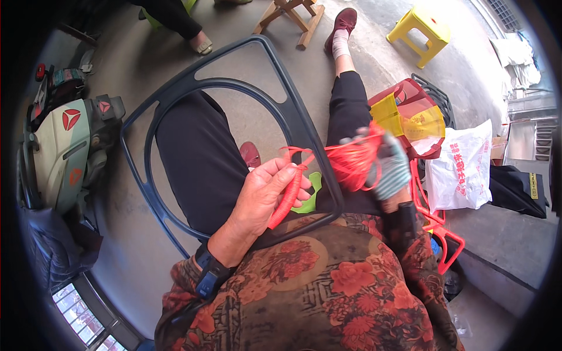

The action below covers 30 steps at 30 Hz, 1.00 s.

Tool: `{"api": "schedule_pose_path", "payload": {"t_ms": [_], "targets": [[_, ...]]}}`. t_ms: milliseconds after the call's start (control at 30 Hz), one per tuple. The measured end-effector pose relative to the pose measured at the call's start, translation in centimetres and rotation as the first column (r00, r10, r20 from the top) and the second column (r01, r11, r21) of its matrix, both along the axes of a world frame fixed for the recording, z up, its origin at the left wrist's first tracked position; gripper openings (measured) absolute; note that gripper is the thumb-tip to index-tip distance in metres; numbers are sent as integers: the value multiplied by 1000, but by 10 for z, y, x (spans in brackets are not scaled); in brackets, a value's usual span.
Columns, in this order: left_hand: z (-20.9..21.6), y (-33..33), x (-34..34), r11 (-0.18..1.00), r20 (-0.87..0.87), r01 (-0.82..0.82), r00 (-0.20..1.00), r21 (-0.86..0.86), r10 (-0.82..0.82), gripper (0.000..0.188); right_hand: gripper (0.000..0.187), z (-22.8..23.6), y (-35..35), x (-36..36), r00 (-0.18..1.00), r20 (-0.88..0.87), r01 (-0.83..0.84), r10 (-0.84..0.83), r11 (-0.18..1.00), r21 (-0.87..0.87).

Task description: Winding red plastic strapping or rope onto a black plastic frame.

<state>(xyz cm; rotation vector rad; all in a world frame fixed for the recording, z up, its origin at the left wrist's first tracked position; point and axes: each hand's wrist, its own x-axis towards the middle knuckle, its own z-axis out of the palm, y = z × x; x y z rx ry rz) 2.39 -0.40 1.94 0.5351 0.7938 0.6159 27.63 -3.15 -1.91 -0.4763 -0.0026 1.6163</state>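
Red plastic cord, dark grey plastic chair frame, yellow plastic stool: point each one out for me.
red plastic cord (288, 198), head view, on the strip under the left thumb
dark grey plastic chair frame (298, 126), head view, on its right bar
yellow plastic stool (426, 23), head view, on the seat top

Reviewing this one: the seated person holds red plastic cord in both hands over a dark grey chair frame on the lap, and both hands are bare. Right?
Not quite. In the head view the right hand wears a pale knitted glove; only the left hand is bare. The rest holds.
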Motion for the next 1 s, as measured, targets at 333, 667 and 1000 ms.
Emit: {"api": "schedule_pose_path", "payload": {"t_ms": [333, 667, 1000], "targets": [[-4, 2, -4, 999, 74, -20, 997, -36, 23, 18, 42, -77, -54, 177, 957, -261, 165, -125, 977, 137], [0, 2, 2, 995, 122, -59, 990, -77, 68, 11, 26, 18, -28, 96, 651, 759, 186, -23, 974, -131], [0, -2, 2, 997, 69, -57, 996, -45, 60, 12, 34, 19, 5, -30, 626, 361, -657, 691, 717, -233]]}}
